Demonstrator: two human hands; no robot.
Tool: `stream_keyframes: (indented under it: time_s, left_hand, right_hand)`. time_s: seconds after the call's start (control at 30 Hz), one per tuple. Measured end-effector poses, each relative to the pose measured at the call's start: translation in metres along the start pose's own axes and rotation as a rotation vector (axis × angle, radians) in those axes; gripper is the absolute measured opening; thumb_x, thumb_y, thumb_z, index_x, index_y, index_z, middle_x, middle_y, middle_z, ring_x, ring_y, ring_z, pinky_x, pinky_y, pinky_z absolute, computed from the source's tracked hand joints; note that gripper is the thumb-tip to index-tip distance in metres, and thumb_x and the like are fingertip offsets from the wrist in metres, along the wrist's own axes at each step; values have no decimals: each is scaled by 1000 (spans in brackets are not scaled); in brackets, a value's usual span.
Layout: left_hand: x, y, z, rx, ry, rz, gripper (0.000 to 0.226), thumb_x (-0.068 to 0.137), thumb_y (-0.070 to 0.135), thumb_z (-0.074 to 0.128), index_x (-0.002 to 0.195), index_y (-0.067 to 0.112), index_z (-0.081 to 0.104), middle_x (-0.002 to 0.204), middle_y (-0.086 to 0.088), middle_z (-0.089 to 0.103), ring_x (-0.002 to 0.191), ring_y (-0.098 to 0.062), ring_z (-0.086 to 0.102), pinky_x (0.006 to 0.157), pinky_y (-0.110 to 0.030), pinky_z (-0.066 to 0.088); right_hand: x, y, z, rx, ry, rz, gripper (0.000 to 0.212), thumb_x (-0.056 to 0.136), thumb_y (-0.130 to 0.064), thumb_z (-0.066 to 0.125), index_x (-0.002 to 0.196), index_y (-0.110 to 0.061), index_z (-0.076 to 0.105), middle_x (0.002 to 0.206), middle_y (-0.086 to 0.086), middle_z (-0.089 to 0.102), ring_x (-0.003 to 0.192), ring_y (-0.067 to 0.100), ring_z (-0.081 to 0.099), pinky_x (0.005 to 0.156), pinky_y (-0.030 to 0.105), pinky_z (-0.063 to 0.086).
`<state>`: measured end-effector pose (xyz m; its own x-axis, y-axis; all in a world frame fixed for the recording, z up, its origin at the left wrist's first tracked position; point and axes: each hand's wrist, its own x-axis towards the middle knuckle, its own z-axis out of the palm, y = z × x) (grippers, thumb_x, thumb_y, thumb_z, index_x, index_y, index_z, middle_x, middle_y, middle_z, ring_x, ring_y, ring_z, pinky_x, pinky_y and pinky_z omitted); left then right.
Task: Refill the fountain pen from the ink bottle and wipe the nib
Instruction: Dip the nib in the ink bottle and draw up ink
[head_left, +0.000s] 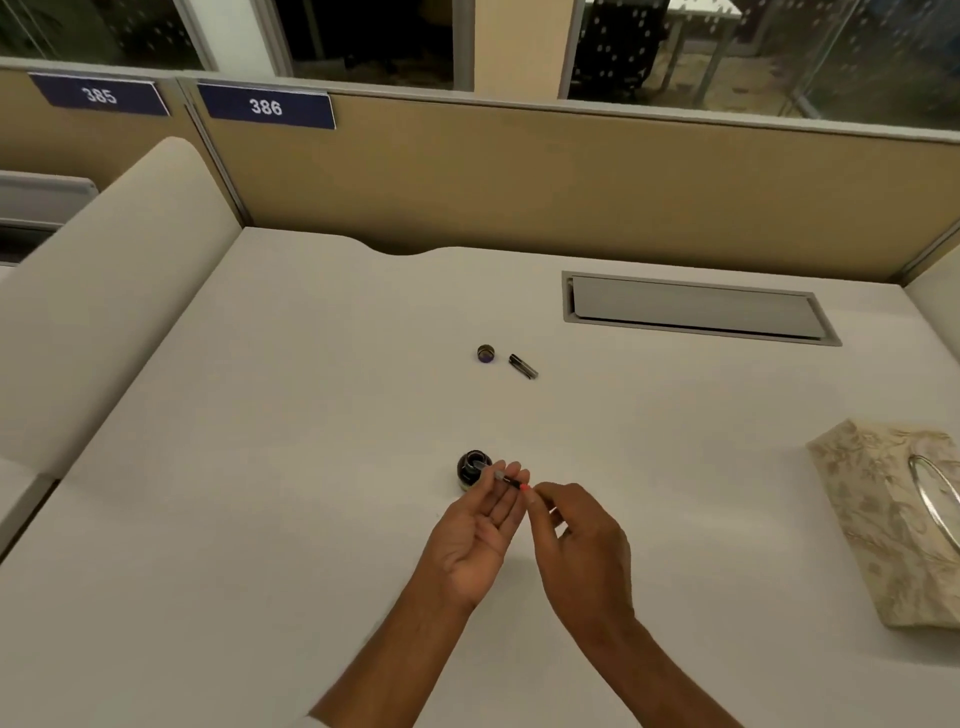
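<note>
A small dark ink bottle (471, 467) stands open on the white desk, just beyond my fingertips. Its cap (485, 353) lies farther back, with a black pen barrel (522, 366) beside it to the right. My left hand (480, 525), palm up, supports the thin front part of the fountain pen (506, 479) on its fingertips, the pen's tip pointing into the bottle's mouth. My right hand (579, 540) pinches the pen's rear end, where a small red-orange knob shows. The nib itself is hidden inside the bottle.
A tissue box (893, 525) in a floral beige cover sits at the right edge of the desk. A grey cable hatch (696, 309) is set into the desk at the back right. A tan partition wall closes the back, and a cream divider stands at the left.
</note>
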<state>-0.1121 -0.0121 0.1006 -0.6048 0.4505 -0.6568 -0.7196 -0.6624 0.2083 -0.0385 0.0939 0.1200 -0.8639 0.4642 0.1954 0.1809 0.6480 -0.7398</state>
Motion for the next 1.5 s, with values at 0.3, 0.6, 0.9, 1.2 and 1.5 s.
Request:
stream_keyframes:
  time_s: [0.3,0.6,0.9,1.2,1.5]
  left_hand:
    - [13,9,1,-66,-25,-82,26,98,13,59,120,-1,63,110,-19,75,99,-28,75,87,-41,61]
    - [14,9,3,-174,-66,-87,22,99,12,55,111,-2,66,109,-21,75,94,-28,76,74,-44,64]
    - [11,9,5,-320,-77,-119,23,101,15,54,109,-4,65,99,-21,75,90,-31,76,58,-40,63]
    - [18,11,-5,-186,-31,-111,32,95,16,62,121,-3,66,121,-22,69,122,-31,63,77,-42,64]
    - [5,8,-1,165,136,92,24,94,17,67,111,1,73,104,-19,77,95,-27,76,73,-34,63]
  right_hand:
    - [12,-3,12,-71,-7,-32,9,96,-23,65,101,-24,71,88,-16,67,72,2,61,56,15,47]
    - [21,-8,21,-15,0,-75,15,97,-21,63,108,-25,71,94,-18,67,81,3,64,58,23,53]
    - [33,-10,35,-35,-7,-130,20,99,-29,55,105,-19,71,93,-10,68,82,8,64,63,30,55]
    - [36,-12,39,-50,-19,-130,21,99,-31,52,100,-20,69,91,-9,67,81,10,63,64,35,56]
    - [38,-14,39,-63,-24,-132,15,99,-28,56,99,-20,69,91,-10,66,80,9,62,63,33,55]
